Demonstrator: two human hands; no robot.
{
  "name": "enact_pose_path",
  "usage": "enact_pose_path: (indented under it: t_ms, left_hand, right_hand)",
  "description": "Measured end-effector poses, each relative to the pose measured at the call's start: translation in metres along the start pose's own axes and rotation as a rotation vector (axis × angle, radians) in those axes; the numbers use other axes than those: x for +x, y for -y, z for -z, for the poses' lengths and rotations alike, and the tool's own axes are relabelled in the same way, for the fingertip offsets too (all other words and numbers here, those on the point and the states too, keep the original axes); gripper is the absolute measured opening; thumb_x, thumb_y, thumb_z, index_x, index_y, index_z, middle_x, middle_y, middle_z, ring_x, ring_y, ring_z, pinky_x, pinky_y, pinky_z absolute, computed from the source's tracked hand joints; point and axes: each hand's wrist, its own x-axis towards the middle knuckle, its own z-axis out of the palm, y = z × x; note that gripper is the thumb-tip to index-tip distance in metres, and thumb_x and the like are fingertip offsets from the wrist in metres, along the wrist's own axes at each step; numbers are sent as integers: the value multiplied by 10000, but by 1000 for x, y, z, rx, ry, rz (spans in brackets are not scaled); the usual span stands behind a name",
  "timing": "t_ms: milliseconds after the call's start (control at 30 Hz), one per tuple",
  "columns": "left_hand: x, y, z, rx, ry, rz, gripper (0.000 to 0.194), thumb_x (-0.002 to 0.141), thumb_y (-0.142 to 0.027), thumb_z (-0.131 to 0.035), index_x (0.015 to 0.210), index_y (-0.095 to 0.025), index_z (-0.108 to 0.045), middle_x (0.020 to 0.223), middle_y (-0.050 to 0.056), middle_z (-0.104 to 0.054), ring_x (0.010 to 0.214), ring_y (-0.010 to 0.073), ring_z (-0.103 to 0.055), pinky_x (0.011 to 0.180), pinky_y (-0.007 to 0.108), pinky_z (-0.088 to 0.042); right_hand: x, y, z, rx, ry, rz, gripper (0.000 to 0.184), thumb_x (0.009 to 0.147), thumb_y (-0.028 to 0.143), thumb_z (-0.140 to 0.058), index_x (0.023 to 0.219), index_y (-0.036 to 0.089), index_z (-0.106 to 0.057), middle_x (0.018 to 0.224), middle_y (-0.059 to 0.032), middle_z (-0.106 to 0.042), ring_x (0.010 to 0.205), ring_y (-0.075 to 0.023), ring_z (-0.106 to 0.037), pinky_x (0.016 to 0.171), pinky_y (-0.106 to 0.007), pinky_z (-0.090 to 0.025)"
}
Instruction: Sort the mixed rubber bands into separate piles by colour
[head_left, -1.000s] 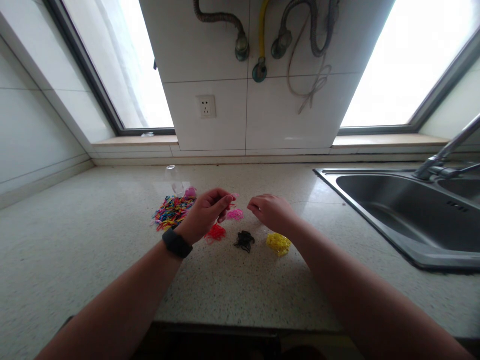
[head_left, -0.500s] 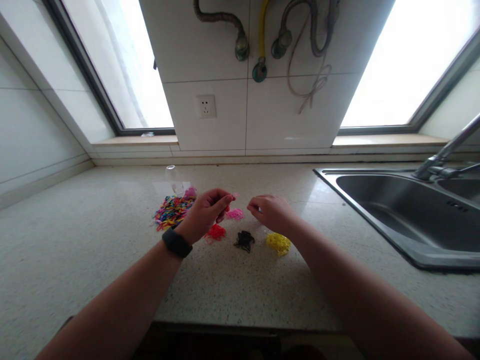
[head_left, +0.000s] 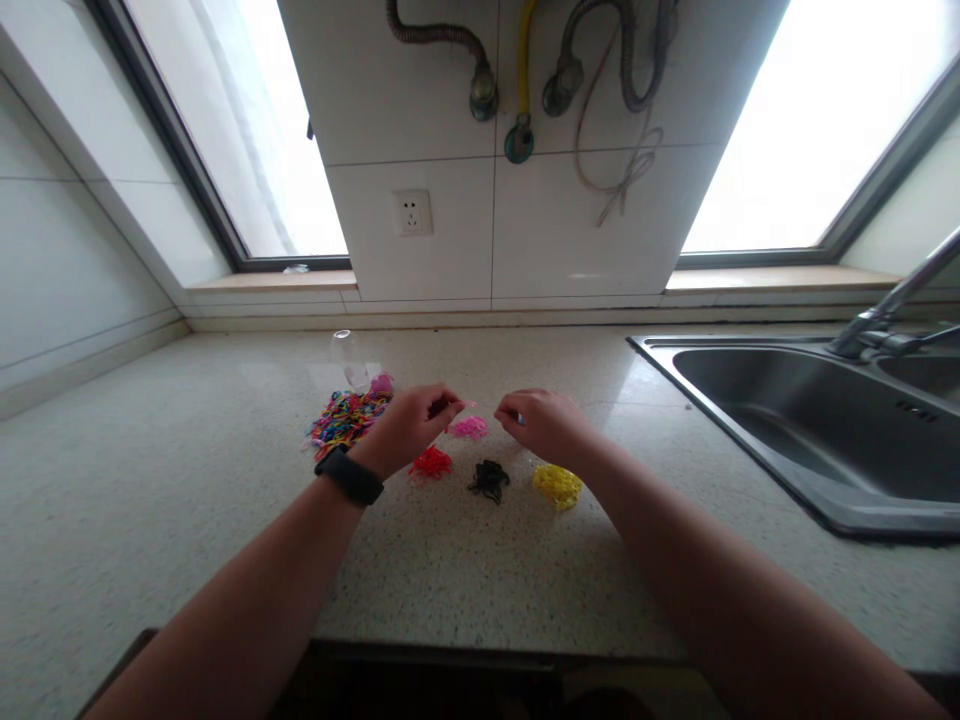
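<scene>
My left hand [head_left: 420, 420], with a dark watch on its wrist, is closed in a pinch; a small pink rubber band [head_left: 470, 405] shows at its fingertips. Just beyond those fingers lies a pink pile of rubber bands [head_left: 470, 428]. My right hand [head_left: 536, 420] is held with curled fingers above the counter; a small pale bit shows under it, too small to name. Nearer me are a red pile [head_left: 431, 463], a black pile [head_left: 489, 480] and a yellow pile [head_left: 557, 487] of bands. A mixed-colour heap [head_left: 341, 420] sits left of my left hand, which partly covers it.
A clear plastic cup [head_left: 346, 355] stands behind the mixed heap on the speckled counter [head_left: 480, 580]. On the right is a steel sink [head_left: 757, 430] with a faucet [head_left: 862, 330]. Tiled wall with pipes and a socket [head_left: 412, 213] rises behind.
My left hand has shifted slightly down and left, and its fingers have moved a little away from the red pile. My right hand stays almost still.
</scene>
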Motion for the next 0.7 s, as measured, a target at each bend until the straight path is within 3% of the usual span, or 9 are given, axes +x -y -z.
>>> enact_pose_path:
  t_ms: [100, 300, 567, 700]
  left_hand:
    - [3, 13, 2, 195, 57, -9, 263, 926, -358, -553, 908, -154, -718, 763, 54, -686, 686, 161, -584, 646, 266, -394]
    - [8, 33, -3, 317, 78, 13, 264, 919, -354, -541, 890, -167, -726, 829, 87, -726, 752, 200, -637, 684, 289, -412]
    - [11, 38, -9, 325, 172, 31, 274, 908, -357, -539, 930, -182, -749, 879, 106, -746, 811, 233, -667, 732, 314, -439]
    - [11, 34, -7, 322, 166, 12, 301, 929, -373, -513, 977, -182, -742, 931, 111, -750, 865, 239, -677, 781, 322, -440]
  right_hand:
    - [0, 0, 0, 4, -2, 3, 263, 957, 360, -472, 902, 224, -690, 908, -35, -730, 821, -172, -639, 645, -270, -342]
    - [-1, 1, 2, 3, -3, 1, 261, 951, 351, -477, 892, 222, -696, 902, -36, -729, 819, -173, -639, 634, -267, -337]
    - [-1, 0, -1, -5, -14, 6, 268, 951, 356, -473, 869, 226, -691, 881, -31, -731, 799, -168, -644, 612, -273, -318]
    - [-1, -1, -2, -4, -26, 17, 268, 950, 365, -472, 876, 232, -692, 872, -18, -735, 788, -168, -650, 602, -280, -310]
